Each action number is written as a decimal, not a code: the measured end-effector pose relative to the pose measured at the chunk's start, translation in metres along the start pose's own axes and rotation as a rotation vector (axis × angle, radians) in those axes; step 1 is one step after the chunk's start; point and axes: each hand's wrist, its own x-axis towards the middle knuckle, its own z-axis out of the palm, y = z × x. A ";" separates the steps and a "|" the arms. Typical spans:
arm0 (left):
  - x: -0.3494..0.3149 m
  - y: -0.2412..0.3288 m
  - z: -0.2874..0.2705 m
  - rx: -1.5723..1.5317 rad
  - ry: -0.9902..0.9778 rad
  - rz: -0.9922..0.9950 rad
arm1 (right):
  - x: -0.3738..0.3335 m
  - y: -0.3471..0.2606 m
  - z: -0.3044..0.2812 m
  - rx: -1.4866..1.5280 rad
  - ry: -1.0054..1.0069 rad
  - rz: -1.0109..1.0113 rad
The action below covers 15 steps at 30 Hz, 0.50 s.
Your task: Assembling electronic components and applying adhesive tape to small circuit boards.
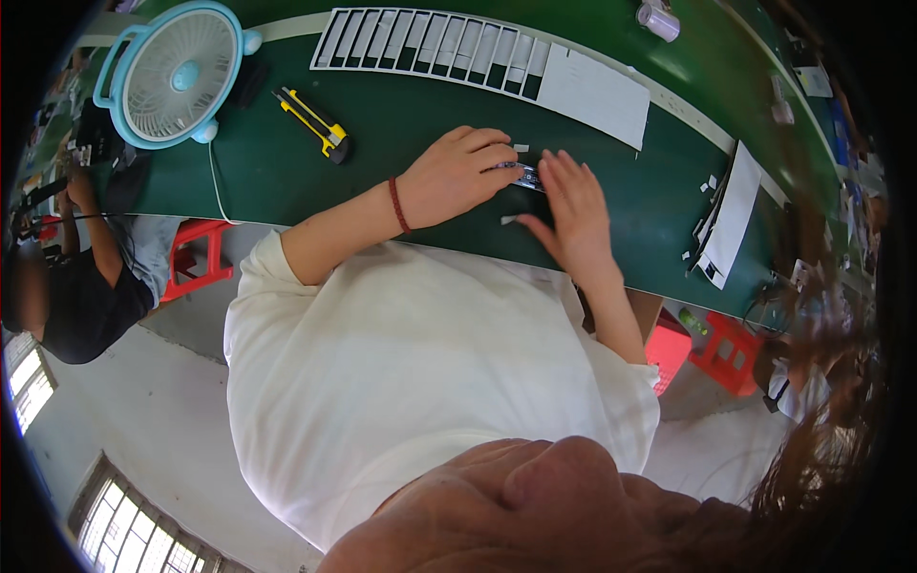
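Left fingers bend onto a small dark part, grip unclear; right fingers extend, thumb spread.

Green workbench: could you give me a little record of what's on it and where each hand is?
Surface: dark green workbench
Left hand: fingertips at left end of small dark rectangular piece; grip unclear
Right hand: fingers at its right end, thumb spread
Left side: yellow-and-black utility knife, pale-blue fan
Beyond hands: slotted white panel
Right side: white sheet
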 end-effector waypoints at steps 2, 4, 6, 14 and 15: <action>0.003 -0.002 0.000 -0.004 -0.012 0.018 | -0.008 -0.005 0.011 -0.095 0.003 -0.021; 0.002 0.000 -0.001 -0.034 -0.048 0.001 | -0.009 -0.007 0.004 -0.105 -0.028 -0.015; 0.003 -0.001 -0.006 -0.143 -0.085 -0.051 | -0.003 -0.008 -0.001 -0.112 -0.018 -0.028; 0.004 0.037 -0.022 -0.869 -0.040 -0.240 | 0.012 -0.034 0.011 -0.114 0.123 -0.048; 0.004 0.035 -0.021 -0.868 -0.037 -0.229 | 0.013 -0.030 0.008 -0.123 0.128 -0.049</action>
